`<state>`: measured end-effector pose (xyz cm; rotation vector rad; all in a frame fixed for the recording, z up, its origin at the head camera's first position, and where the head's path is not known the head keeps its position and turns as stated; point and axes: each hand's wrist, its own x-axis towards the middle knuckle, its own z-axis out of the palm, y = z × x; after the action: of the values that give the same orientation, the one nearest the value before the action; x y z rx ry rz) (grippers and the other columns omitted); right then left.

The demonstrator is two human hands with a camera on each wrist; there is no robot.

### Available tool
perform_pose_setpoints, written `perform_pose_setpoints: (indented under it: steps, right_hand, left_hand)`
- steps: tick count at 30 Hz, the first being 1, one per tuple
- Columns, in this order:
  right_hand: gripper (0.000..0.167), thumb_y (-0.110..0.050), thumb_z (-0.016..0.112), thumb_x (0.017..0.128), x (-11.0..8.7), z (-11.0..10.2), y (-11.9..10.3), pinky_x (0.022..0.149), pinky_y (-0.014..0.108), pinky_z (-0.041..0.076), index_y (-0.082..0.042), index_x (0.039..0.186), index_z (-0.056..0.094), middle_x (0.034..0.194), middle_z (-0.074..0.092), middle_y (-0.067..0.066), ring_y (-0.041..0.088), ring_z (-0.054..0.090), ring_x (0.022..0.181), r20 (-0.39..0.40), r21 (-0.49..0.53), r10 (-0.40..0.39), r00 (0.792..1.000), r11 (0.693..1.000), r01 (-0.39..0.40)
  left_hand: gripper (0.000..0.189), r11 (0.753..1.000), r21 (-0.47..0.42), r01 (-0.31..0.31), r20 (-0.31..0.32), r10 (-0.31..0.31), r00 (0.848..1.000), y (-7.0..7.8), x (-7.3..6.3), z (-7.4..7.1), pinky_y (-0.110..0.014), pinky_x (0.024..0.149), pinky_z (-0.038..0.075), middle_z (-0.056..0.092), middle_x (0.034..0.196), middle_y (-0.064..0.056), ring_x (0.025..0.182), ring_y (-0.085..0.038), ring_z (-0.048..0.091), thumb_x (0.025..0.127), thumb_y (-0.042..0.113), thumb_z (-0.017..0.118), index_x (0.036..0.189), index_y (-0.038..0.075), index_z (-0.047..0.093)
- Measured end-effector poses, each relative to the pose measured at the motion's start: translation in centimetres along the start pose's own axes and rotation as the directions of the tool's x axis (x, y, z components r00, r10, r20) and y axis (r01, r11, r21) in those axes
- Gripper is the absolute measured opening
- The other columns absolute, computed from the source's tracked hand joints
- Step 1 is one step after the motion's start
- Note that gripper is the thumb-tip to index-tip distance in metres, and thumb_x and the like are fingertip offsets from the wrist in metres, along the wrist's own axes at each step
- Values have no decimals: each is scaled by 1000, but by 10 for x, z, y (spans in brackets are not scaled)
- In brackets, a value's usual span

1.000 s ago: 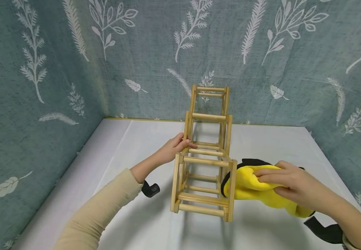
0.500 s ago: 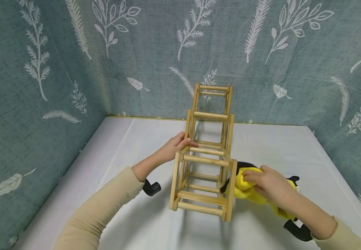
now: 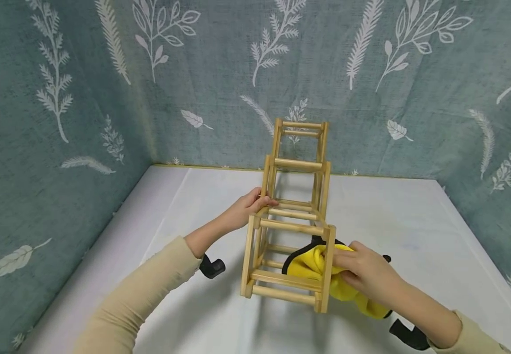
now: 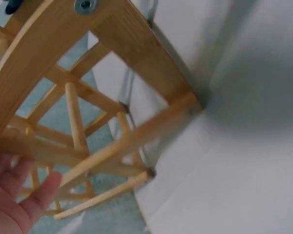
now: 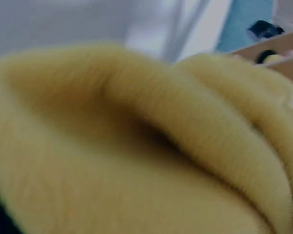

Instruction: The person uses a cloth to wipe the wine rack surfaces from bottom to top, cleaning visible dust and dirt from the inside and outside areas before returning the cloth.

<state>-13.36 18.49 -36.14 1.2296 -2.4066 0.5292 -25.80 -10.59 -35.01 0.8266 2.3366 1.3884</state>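
A light wooden rack (image 3: pixel 288 226) of stepped, open frames stands in the middle of the head view, its tall end toward the back wall. My left hand (image 3: pixel 247 209) holds its left side midway along, thumb over a rail. In the left wrist view the fingers (image 4: pixel 41 195) lie along a lower wooden bar. With its fingertips, my right hand (image 3: pixel 372 273) pinches a yellow cloth (image 3: pixel 348 289) with black edging at the rack's near right post. Part of the cloth pokes through between the bars into the near frame. Yellow folds fill most of the right wrist view.
Under the rack spreads a white tabletop (image 3: pixel 193 196). Teal fabric walls (image 3: pixel 220 73) with white leaf prints enclose the back and both sides. A black curved piece sits at each wrist, one by the left cuff (image 3: pixel 212 268) and one by the right (image 3: pixel 410 335).
My right hand has moved left with the yellow cloth, and the cloth's leading edge has passed from outside the right post into the near frame. The left hand and rack stay put.
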Motion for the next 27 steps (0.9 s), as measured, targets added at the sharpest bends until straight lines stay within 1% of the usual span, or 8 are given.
perform_pose_setpoints:
  steps: [4,8,13,16,19,23,24,27]
  right_hand:
    - [45,10,73,59,-1,-11,6,59,19,26,-10,100,69,103,69,4,8,51,72,12,-65,34,999,997,-34]
    - [41,10,71,62,-2,-35,18,53,21,30,-4,101,69,104,68,9,10,38,65,-112,-161,135,985,975,-152]
    - [39,13,67,65,-2,-66,31,54,29,33,0,102,68,105,66,14,18,41,66,-255,-211,276,927,919,-332]
    - [39,12,70,67,-2,-74,35,56,31,34,1,105,66,108,64,16,22,44,70,-250,-211,344,905,893,-397]
    - [38,10,70,69,-2,-76,37,58,33,35,2,106,66,110,63,17,23,45,72,-225,-204,385,895,880,-430]
    - [36,10,69,70,-5,-74,38,59,34,36,1,106,66,109,64,17,24,47,74,-202,-180,396,896,884,-431]
    - [36,10,69,70,-6,-73,39,59,34,37,1,106,66,109,64,17,24,48,74,-199,-177,392,898,887,-426]
    - [37,9,68,71,-9,-73,41,60,34,37,1,106,65,109,64,17,24,49,76,-192,-171,388,902,891,-420]
  left_hand:
    - [47,995,72,67,-20,-66,998,12,-11,-14,-44,99,38,46,135,-17,124,-30,44,100,33,36,136,3,31]
    - [52,991,122,60,-89,-50,995,44,-32,-25,-47,102,34,40,141,-13,127,-31,40,98,34,41,142,10,25]
    - [43,951,301,-66,-142,113,983,89,-53,-15,-43,94,43,51,131,-7,120,-25,48,97,28,47,135,10,40]
    - [31,870,453,-194,-82,257,963,109,-61,6,-32,83,49,61,119,-5,104,-18,58,95,22,51,123,8,55]
    - [21,741,571,-353,-12,437,899,115,-61,29,-25,80,49,66,106,-2,92,-13,62,92,16,56,111,9,63]
    - [14,522,736,-431,-11,646,763,106,-54,51,-25,71,47,66,91,5,84,-12,62,88,12,61,101,14,66]
    - [13,486,766,-420,-24,674,738,103,-52,54,-24,68,45,65,88,6,82,-12,61,87,13,62,100,16,66]
    - [15,438,806,-398,-44,715,698,96,-47,58,-23,64,42,64,86,7,80,-11,61,86,13,63,100,18,66]
